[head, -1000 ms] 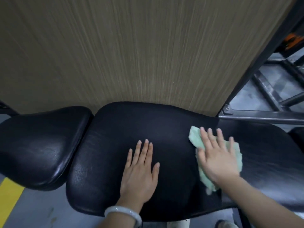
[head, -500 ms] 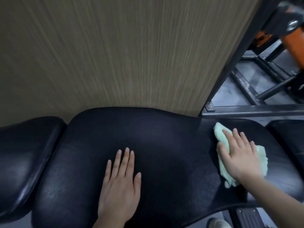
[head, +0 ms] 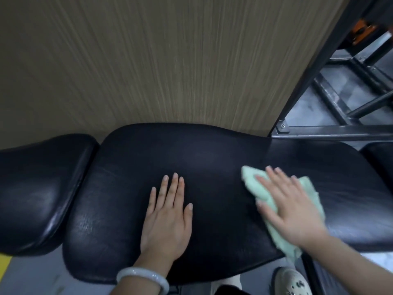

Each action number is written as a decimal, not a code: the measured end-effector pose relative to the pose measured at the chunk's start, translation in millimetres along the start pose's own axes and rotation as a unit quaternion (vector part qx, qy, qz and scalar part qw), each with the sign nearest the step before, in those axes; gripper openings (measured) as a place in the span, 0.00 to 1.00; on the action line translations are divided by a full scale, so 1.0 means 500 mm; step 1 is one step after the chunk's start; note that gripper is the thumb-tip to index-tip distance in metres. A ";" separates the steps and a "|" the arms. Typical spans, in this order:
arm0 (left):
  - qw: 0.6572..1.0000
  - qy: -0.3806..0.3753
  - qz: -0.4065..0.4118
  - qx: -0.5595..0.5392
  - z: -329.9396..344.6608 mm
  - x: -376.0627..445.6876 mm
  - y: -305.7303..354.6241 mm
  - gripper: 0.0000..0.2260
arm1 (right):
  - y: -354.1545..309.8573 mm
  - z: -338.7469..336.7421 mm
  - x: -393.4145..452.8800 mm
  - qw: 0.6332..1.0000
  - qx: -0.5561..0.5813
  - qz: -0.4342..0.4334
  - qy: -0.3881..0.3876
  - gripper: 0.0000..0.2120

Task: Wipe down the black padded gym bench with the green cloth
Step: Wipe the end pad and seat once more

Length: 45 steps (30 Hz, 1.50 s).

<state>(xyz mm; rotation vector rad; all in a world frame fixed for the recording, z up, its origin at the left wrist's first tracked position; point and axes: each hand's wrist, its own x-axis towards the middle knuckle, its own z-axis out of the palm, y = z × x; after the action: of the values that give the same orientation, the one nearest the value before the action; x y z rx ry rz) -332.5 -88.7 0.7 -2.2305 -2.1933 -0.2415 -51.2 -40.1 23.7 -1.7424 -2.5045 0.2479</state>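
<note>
The black padded gym bench [head: 212,158] stretches across the view below me, with a separate black pad [head: 40,188] at its left end. My left hand [head: 168,218] lies flat on the middle of the main pad, fingers straight, a pale bangle on the wrist. My right hand [head: 289,205] presses the pale green cloth [head: 253,184] flat onto the pad's right half with spread fingers. The cloth's near end hangs over the front edge of the bench.
A wood-grain wall panel [head: 148,60] stands right behind the bench. Dark metal frame bars [head: 340,133] of other gym equipment run at the right, over a grey floor. A light shoe [head: 291,282] shows under the bench's front edge. Another black pad [head: 380,154] sits at the far right.
My right hand has slid the green cloth back leftward along the pad after reaching its right end. My left hand has stayed flat on the pad.
</note>
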 end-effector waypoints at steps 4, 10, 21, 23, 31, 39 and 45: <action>1.000 -0.004 -0.003 0.008 -0.001 0.004 0.002 0.27 | -0.006 -0.004 0.078 0.976 -0.008 0.216 0.034 0.32; 1.000 -0.010 0.004 0.006 -0.001 0.005 0.000 0.28 | -0.209 0.033 0.126 0.993 -0.016 0.112 0.044 0.30; 1.000 -0.006 0.001 0.001 0.002 0.003 -0.002 0.27 | 0.149 -0.036 -0.028 0.957 0.013 0.282 0.061 0.37; 1.000 -0.008 0.000 0.004 0.003 0.004 -0.001 0.27 | 0.159 -0.045 0.024 0.924 0.006 0.377 0.059 0.36; 1.000 -0.011 0.005 0.004 0.001 0.006 -0.001 0.28 | -0.140 0.020 0.146 0.991 -0.014 0.131 0.034 0.34; 1.000 -0.016 0.007 -0.004 0.002 0.001 -0.005 0.28 | 0.011 -0.001 -0.023 0.998 0.019 0.060 0.017 0.30; 1.000 -0.025 0.005 0.009 0.000 0.002 -0.002 0.27 | 0.036 -0.026 0.069 0.949 0.004 0.313 0.024 0.31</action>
<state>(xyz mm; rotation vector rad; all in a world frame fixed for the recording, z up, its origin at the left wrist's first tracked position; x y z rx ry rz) -333.4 -87.6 0.6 -2.2628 -2.1991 -0.1674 -44.9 -0.4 32.7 -2.4516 -1.8339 0.2439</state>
